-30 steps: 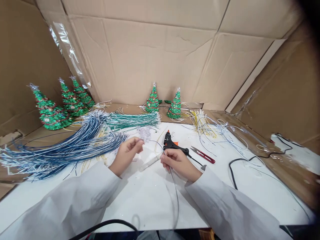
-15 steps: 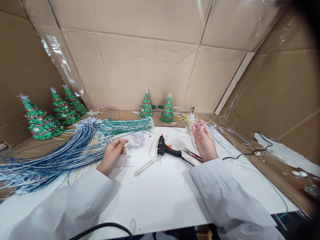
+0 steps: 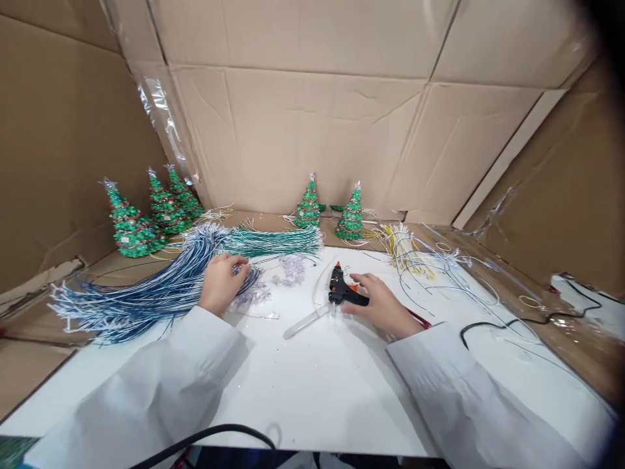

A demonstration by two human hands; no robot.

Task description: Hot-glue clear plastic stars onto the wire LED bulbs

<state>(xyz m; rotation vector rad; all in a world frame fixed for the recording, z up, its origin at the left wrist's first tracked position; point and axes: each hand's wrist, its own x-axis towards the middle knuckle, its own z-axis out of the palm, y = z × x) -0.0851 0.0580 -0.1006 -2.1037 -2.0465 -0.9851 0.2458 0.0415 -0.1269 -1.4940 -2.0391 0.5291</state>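
Observation:
My right hand (image 3: 383, 306) reaches around the handle of a black glue gun (image 3: 338, 286), with fingers on the far side and thumb on the near side, still apart. The gun lies on the white table with a clear glue stick (image 3: 307, 322) sticking out behind. My left hand (image 3: 223, 283) is curled at the bundle of blue and white wires (image 3: 146, 293), thumb and forefinger nearly meeting. Whatever is between those fingertips is too small to make out. Clear, pale purple pieces (image 3: 290, 270) lie just right of it. Red-handled scissors (image 3: 418, 319) are partly hidden by my right hand.
Green decorated Christmas trees (image 3: 129, 225) stand at the back left, and two more (image 3: 350, 215) at the back middle. Behind the gun lie green wires (image 3: 273, 241); yellow and white wires (image 3: 405, 251) spread at right. A black cable (image 3: 527, 320) crosses the right side. Cardboard walls (image 3: 312, 130) enclose the table.
My right hand has come down and left from the raised spot by the yellow wires to the glue gun. The thin strand it held no longer shows there. The view has shifted left.

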